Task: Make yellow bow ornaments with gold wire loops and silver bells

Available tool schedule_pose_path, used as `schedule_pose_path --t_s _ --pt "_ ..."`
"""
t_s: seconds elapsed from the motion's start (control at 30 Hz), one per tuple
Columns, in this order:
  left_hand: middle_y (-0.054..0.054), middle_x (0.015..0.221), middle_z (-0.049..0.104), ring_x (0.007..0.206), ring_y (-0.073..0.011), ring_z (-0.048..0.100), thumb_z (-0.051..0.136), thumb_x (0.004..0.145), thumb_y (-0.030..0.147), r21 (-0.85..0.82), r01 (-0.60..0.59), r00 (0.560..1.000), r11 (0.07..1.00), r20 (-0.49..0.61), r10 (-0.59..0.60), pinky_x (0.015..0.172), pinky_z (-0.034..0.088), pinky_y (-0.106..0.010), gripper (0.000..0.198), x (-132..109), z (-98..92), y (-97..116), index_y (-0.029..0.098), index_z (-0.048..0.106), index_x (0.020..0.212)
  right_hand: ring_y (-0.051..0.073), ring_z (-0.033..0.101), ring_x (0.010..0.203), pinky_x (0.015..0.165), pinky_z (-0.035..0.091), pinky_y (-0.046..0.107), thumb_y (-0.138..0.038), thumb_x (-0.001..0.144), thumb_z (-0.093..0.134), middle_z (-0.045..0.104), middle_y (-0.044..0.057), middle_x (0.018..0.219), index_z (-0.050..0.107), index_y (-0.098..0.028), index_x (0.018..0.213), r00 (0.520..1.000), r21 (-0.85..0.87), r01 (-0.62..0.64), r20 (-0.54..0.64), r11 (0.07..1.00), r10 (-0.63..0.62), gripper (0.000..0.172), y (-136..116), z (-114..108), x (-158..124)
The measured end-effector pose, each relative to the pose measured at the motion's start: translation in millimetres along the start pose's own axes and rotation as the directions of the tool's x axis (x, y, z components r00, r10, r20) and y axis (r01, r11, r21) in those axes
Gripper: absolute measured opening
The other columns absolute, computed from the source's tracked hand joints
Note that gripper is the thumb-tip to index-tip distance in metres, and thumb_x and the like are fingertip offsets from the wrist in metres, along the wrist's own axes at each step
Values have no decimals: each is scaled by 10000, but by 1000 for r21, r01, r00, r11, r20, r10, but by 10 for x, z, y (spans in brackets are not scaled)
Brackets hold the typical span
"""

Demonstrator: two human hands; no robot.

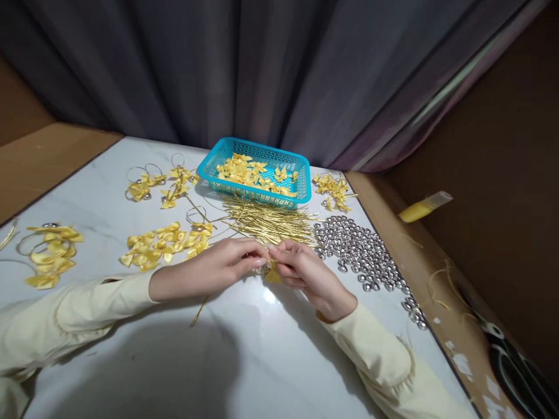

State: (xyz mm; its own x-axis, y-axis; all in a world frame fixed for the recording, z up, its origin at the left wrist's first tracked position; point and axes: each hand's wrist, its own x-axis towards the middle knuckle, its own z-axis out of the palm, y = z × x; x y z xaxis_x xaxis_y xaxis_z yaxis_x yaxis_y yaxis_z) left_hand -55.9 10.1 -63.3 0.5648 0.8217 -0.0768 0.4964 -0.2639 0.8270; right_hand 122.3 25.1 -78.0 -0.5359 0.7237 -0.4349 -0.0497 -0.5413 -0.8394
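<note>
My left hand (229, 263) and my right hand (308, 272) meet over the middle of the table, fingertips pinched together. A yellow satin bow (273, 274) hangs from the fingers of my right hand. Between the left fingertips something small and shiny shows, mostly hidden, and I cannot make it out. Just beyond the hands lies a pile of gold cords (275, 221). One gold cord end (198, 312) pokes out below my left forearm. To the right, many small silver bells or beads (358, 250) are spread out.
A blue basket (253, 191) holding loose yellow bows stands behind the cords. Yellow bow clusters with looped cords (55, 256) lie left, and more bows (159, 244) nearer the middle. Another cluster (334, 191) sits right. Scissors (510, 355) and a yellow tube (425, 206) are beyond the right edge.
</note>
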Motion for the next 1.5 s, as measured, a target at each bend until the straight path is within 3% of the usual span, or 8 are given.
schedule_pose_path --t_s 0.17,0.3,0.43,0.57,0.7,0.87,1.1,1.5 --pt "-19 896 615 830 -150 536 393 887 242 -22 41 999 999 37 -40 731 397 -240 233 14 -9 -30 177 603 961 26 146 339 333 97 160 -384 791 605 291 -119 381 366 -194 624 993 -75 61 -95 995 -68 348 16 57 -8" --pt "-28 912 615 833 -162 544 405 876 264 -153 122 992 981 56 -115 736 408 -256 238 43 -27 -83 163 607 948 36 309 327 309 214 156 -451 834 531 462 -74 467 423 -189 675 988 -221 78 -113 972 -105 325 -10 44 1" --pt "-17 784 581 732 -146 525 431 863 273 -278 184 983 943 73 -170 681 404 -253 216 62 -30 -113 147 606 869 55 458 376 307 353 170 -510 850 473 572 -7 609 516 -170 691 987 -507 87 -70 857 -141 378 -76 -28 9" --pt "-9 770 571 702 -131 506 445 852 261 -357 208 978 911 64 -198 645 387 -236 197 64 -17 -86 143 601 831 75 479 386 326 409 179 -505 824 517 533 0 497 622 -142 674 998 -640 52 8 766 -60 406 -87 -51 2" --pt "7 705 565 680 -126 506 442 847 248 -323 185 983 928 44 -180 644 384 -231 197 72 -2 -79 143 571 743 84 560 473 364 419 162 -400 834 549 620 33 606 674 -127 785 995 -521 42 95 852 9 304 -56 -18 -1" --pt "-10 743 603 726 -142 538 450 847 258 -269 163 986 949 12 -166 683 411 -245 201 75 19 -107 140 603 790 55 545 463 372 391 138 -339 854 534 640 39 628 685 -109 723 989 -403 12 141 915 49 305 -44 -32 19" --pt "-34 840 658 780 -164 581 489 828 298 -225 191 976 955 -62 -209 691 435 -253 239 65 19 -76 138 662 871 57 602 534 355 384 123 -319 807 606 658 81 1002 663 -148 874 979 -231 -27 193 973 73 192 23 -99 56" --pt "-18 881 693 808 -155 620 501 825 281 -135 84 957 987 -265 -118 700 467 -243 213 45 43 -108 172 679 865 48 435 428 347 322 154 -289 829 575 658 37 639 655 -123 707 994 -167 -9 107 986 27 220 -12 -60 26"
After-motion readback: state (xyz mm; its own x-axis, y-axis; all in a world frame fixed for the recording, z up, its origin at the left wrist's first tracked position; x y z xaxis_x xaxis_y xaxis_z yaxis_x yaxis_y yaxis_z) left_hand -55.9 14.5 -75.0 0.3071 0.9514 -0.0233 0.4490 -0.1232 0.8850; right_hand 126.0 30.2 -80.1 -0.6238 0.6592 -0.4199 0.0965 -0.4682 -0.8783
